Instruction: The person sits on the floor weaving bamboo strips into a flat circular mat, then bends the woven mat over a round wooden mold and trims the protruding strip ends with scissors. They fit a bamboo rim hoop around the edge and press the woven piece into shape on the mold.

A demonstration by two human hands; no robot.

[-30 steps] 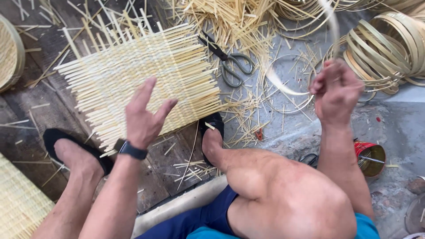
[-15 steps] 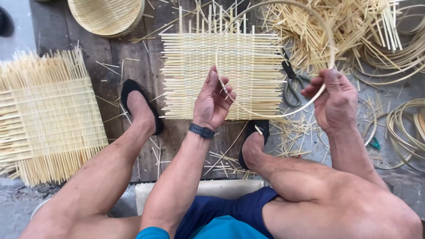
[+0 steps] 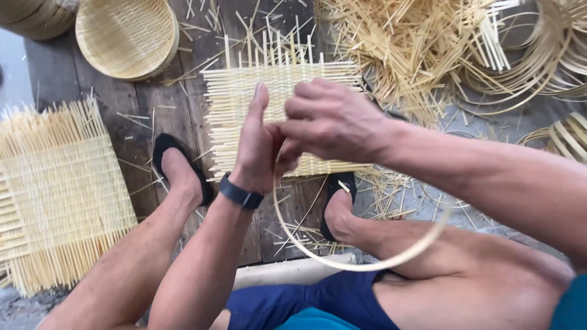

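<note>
Both hands meet at frame centre, above a flat woven bamboo mat (image 3: 244, 98) that lies on dark wooden floor planks (image 3: 165, 116). Left hand (image 3: 260, 143): fingers straight and pointing to 12 o'clock, palm turned toward the right hand, thumb side against the bamboo hoop (image 3: 361, 264); a dark wristband (image 3: 240, 194) sits on the wrist. Right hand (image 3: 333, 122): comes in from 3 o'clock, fingers curled closed over the upper end of the hoop, its grip pinched tight on the strip where the two hands touch. How firmly the left grip holds the strip I cannot tell; the fingers are not wrapped around it. The hoop is a thin pale strip that curves down from the hands, sweeps through 6 o'clock over the right shin and rises again toward 3 o'clock under the right forearm. Both feet, in dark sandals (image 3: 168, 150), rest at the near edge of the mat. At 9 o'clock lies a second woven mat (image 3: 61, 195) with loose stick ends. At 11 o'clock sits a round woven basket (image 3: 125, 36). At 1 o'clock is a heap of loose bamboo splints (image 3: 422, 49); at 2 to 3 o'clock, coils of bamboo strip (image 3: 550, 55).
</note>
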